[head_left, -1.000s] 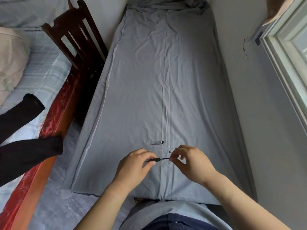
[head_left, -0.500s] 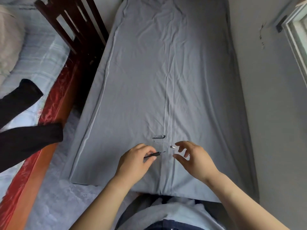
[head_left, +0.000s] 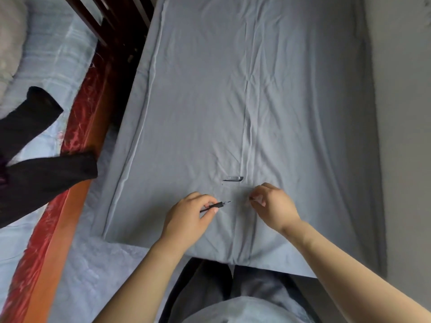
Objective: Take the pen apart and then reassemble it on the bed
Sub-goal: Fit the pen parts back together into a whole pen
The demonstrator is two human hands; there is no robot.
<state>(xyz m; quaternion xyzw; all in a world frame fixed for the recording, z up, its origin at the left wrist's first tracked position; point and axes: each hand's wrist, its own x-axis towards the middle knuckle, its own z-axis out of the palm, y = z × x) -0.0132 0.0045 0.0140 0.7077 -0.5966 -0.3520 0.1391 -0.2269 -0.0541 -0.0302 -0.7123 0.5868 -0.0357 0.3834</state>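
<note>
The grey-sheeted bed point(head_left: 233, 89) runs away from me. My left hand point(head_left: 189, 217) pinches a thin black pen part point(head_left: 215, 205) just above the sheet, its fine tip pointing right. My right hand point(head_left: 272, 203) is a short gap to the right, fingertips closed on a small dark pen piece point(head_left: 251, 198) that is mostly hidden and blurred. A short clear-and-dark pen part with a clip point(head_left: 234, 178) lies on the sheet just beyond both hands.
A dark wooden chair point(head_left: 121, 26) stands against the bed's far left side. A second bed with a red-orange frame point(head_left: 58, 206) and black clothing point(head_left: 35, 159) is on the left. A grey wall point(head_left: 401, 136) borders the right edge.
My hands have drawn apart since holding the pen together. The right hand opened, then closed its fingertips over the small piece that lay on the sheet. The camera has tilted down.
</note>
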